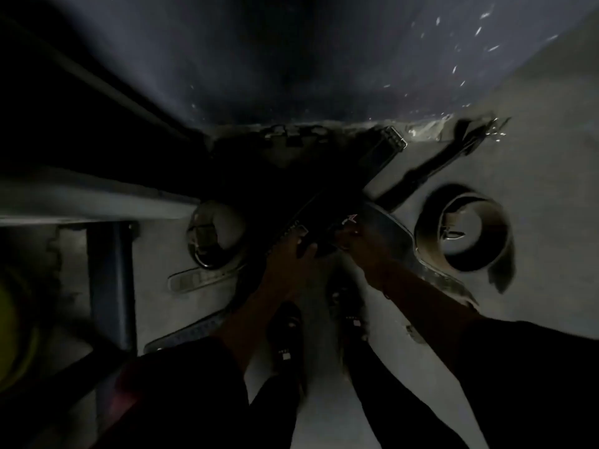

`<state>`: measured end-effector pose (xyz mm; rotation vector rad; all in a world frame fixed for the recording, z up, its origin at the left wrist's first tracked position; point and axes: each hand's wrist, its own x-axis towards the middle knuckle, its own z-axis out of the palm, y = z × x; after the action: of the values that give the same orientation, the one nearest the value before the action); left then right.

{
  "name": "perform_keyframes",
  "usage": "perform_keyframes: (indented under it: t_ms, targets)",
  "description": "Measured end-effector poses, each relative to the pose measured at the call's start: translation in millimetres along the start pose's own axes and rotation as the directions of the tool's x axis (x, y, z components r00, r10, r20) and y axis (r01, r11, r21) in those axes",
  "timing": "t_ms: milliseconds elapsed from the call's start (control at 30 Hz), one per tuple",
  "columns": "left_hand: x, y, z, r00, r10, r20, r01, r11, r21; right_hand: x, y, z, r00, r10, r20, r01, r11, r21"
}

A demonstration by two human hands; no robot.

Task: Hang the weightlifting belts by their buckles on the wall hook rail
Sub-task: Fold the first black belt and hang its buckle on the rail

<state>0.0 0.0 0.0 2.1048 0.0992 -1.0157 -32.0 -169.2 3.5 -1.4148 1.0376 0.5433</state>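
Observation:
The view is dark and blurred. I look down at a grey floor with several weightlifting belts lying on it. My left hand [303, 254] and my right hand [348, 236] are both closed on a long black belt [363, 176] that runs up and right toward the wall. A rolled belt [463, 233] stands as a coil at the right. Another coiled belt [212, 241] lies at the left. A flat belt [201, 278] and a further one [184, 335] lie lower left. A black strap [444, 160] stretches toward the wall base. No hook rail shows.
A dark wall [291, 59] rises ahead. A grey metal beam [97, 202] and a blue upright post [111, 286] of a frame stand at the left. A yellow round object [13, 325] is at the left edge. My two shoes [287, 338] stand below my hands.

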Motion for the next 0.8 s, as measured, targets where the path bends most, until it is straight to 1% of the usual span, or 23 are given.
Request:
perform_keyframes:
  t_ms: [33,133,233,333,400,433,500,600,667,767,800]
  targets:
    - [17,-9,7,1.000,0.022,-0.017,-0.022,1.000,0.012,14,4,3,1.000,-0.003,0.021,0.002,0.999,0.034]
    - [62,-26,18,1.000,0.009,-0.002,-0.009,0.995,0.101,63,22,13,0.999,0.046,0.015,-0.048,0.994,0.102]
    - [102,-42,30,0.998,0.047,-0.052,-0.038,0.986,0.163,94,38,25,0.998,0.053,-0.037,-0.046,0.984,0.172]
    - [127,-50,39,1.000,0.006,-0.015,-0.004,0.988,0.156,114,46,32,0.985,0.065,-0.161,-0.030,0.977,0.212]
    - [138,-54,45,0.999,-0.048,0.009,0.047,0.995,0.088,125,50,33,0.979,0.086,-0.183,-0.044,0.973,0.225]
    - [143,-58,49,0.997,-0.073,0.023,0.071,0.996,0.061,128,50,34,0.982,0.083,-0.172,-0.040,0.969,0.242]
    - [143,-56,51,0.996,-0.083,0.012,0.082,0.993,0.082,131,51,36,0.985,0.080,-0.152,-0.032,0.955,0.296]
    - [132,-42,41,0.998,-0.026,-0.061,0.036,0.985,0.169,122,53,40,0.985,0.099,-0.143,-0.037,0.923,0.382]
    - [123,-35,31,0.996,0.012,-0.083,0.006,0.977,0.211,106,54,39,0.985,0.097,-0.145,-0.035,0.925,0.379]
    - [91,-16,18,0.995,-0.030,-0.100,0.053,0.970,0.237,66,44,38,0.983,0.103,-0.151,-0.044,0.935,0.352]
    - [77,-7,12,0.994,-0.017,-0.104,0.041,0.971,0.236,53,40,37,0.980,0.096,-0.173,-0.029,0.936,0.352]
